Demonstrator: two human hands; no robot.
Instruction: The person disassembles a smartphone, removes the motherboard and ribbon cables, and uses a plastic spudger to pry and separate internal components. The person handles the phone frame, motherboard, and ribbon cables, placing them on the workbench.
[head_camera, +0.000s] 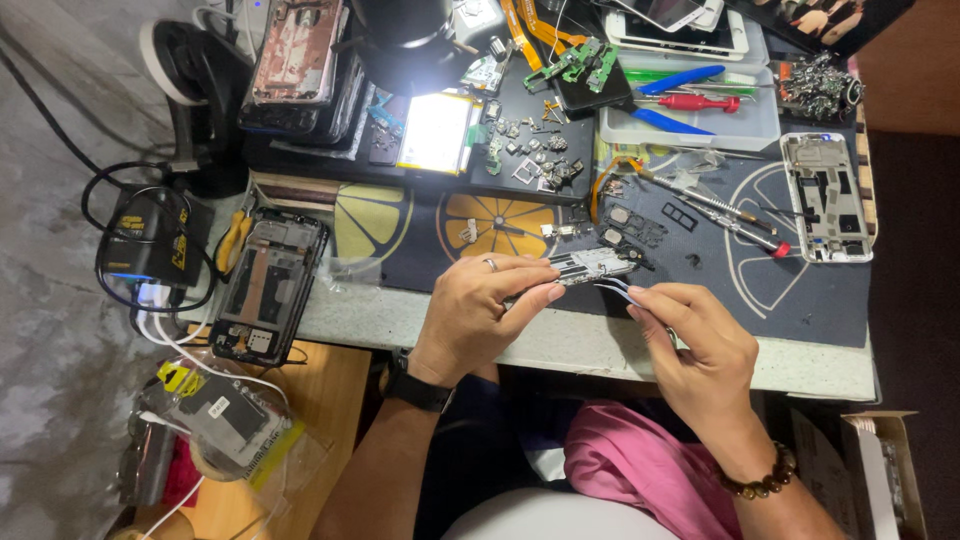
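Sitting at my counter (560, 345), I have a dark work mat (800, 290) with orange-slice prints spread over most of it, and a lamp (405, 40) shines down on a bright battery (435, 132) near the back. A clear tray (745, 125) at the far right holds blue and red tools, and a white phone frame (826, 198) lies beside it on the mat. A gutted black phone (268, 287) rests at the left edge of the counter, with a black charger box (150, 240) just beyond it. A pink cloth (640, 465) covers my lap. My left hand (480, 310) sits over the front edge of the mat, its grip pinched on a narrow circuit board (590, 266) held just above the mat, thumb below and fingers on top; a ring shows on one finger and a black watch (415, 390) on the wrist. My right hand (695, 345) is just beside it, its grip pressed together on a pair of thin tweezers (617, 288), whose tips meet the board's lower edge. A bead bracelet (765, 482) circles that wrist. Small screws and metal parts (535, 155) lie scattered behind the board.
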